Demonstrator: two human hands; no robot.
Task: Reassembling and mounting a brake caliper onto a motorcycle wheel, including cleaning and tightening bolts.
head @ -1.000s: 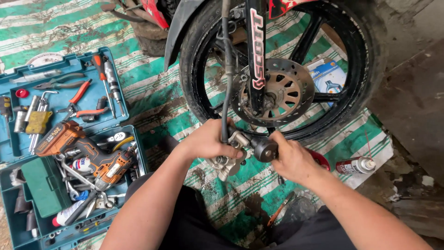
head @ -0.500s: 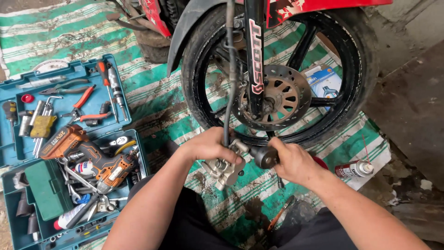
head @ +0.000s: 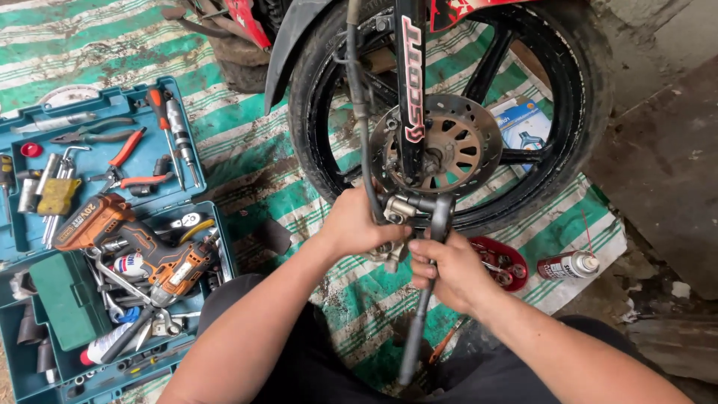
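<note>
Below one wheel (head: 568,112): two hands, left hand (head: 359,224), right hand (head: 449,273), one ratchet (head: 430,262).

Mat (head: 247,157): green and white stripes. Toolbox (head: 112,101): teal. Drill (head: 142,251): orange and black. Tyre (head: 583,97): black. Tray (head: 516,258): red.

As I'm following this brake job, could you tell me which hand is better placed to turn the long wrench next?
Probably the right hand: it already grips the long wrench by its handle, while the left hand is wrapped around the brake caliper, steadying it below the brake disc.
</note>
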